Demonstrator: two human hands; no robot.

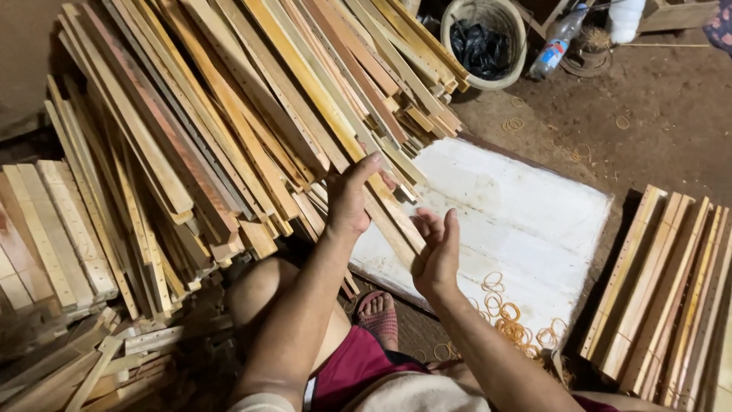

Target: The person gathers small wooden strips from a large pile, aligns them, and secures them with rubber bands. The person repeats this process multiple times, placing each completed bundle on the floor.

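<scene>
A big heap of thin wooden slats [229, 114] with rows of small holes leans across the left and top of the head view. My left hand [352, 197] grips the end of one yellowish slat [381, 200] sticking out of the heap. My right hand [438, 252] is open beside the same slat's lower end, palm turned toward it, fingers apart. Whether it touches the slat I cannot tell. Below both hands lies a white board [526, 206] on the dirt floor.
Several rubber bands [511, 317] lie on the white board's near corner. A bundle of slats [671, 297] is stacked at the right. A pale bucket [488, 38] holding a black bag and a plastic bottle [557, 42] stand at the top. My knee and foot are below.
</scene>
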